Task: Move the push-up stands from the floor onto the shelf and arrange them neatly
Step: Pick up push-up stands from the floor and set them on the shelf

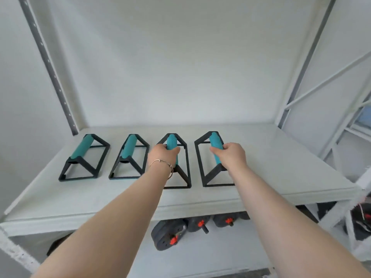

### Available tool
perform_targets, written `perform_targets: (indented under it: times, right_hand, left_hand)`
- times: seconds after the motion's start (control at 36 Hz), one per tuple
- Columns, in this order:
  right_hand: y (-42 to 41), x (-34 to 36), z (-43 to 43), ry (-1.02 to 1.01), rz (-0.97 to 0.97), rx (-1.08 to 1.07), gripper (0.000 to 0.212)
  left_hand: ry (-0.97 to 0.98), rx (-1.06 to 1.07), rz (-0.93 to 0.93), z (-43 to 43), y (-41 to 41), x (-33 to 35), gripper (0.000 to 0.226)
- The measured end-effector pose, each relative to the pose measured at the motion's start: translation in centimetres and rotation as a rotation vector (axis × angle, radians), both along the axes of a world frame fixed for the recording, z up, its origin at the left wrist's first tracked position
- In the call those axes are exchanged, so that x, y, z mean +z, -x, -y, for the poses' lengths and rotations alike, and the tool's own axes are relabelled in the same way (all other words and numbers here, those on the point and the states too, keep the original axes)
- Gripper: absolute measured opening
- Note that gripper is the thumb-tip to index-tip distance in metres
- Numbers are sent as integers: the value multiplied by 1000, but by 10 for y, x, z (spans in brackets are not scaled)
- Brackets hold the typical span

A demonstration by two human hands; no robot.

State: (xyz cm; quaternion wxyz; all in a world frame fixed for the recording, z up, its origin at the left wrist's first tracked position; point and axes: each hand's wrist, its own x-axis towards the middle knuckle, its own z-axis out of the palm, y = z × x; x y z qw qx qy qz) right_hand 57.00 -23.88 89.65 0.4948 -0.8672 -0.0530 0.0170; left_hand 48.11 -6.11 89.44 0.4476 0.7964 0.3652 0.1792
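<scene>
Several push-up stands with black frames and teal foam grips stand in a row on the white shelf (281, 167). The leftmost stand (84, 149) and the second stand (129, 147) rest free. My left hand (163, 154) is closed around the teal grip of the third stand (172, 141). My right hand (230, 155) is wrapped around the teal grip of the fourth stand (214, 140). Both held stands have their bases on the shelf surface. My forearms hide the near ends of these two stands.
Grey slotted uprights (50, 65) frame the shelf at the back left and right. On the lower level lie black dumbbell plates with orange collars (172, 235). More white racking (341, 137) stands to the right, with dark gear (361, 219) beside it.
</scene>
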Motion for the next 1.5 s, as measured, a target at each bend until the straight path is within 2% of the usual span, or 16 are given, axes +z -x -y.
perform_targets:
  times: [0.31,0.44,0.67,0.78,0.86,0.97,1.08,1.19,1.33,1.5]
  right_hand:
    - [-76,-20,-56,101,-54,-64,31]
    - [-92,-27,-59,124,-76,-87,36]
    - [-105,-32,-64,227,-88,-56,33]
    - [-106,-34,-64,334,-21,-37,37]
    - [-101,-37,-61,344,108,-34,35]
    - [-90,-42,-49,324,281,-2,41]
    - [-74,-47,-27,286,409,29,52]
    - [-53,-55,6,283,515,84,55]
    - [-22,-76,62,315,690,221,55]
    - [22,-106,144,312,709,361,56]
  left_hand:
    - [80,-88,-22,-49,-86,-17,25]
    - [81,-115,-51,-57,-104,-28,26]
    - [107,-114,-45,-59,-121,-37,20]
    - [-24,-130,-70,-56,-121,-35,21]
    - [-253,-139,-59,-48,-120,-37,38]
    - [-543,-177,19,-22,-112,-39,43]
    - [-745,-212,41,10,-98,-45,46]
    - [-804,-195,8,51,-72,-50,45]
    - [-788,-106,-100,114,-26,-66,49]
    - [-739,-55,-237,197,31,-87,55]
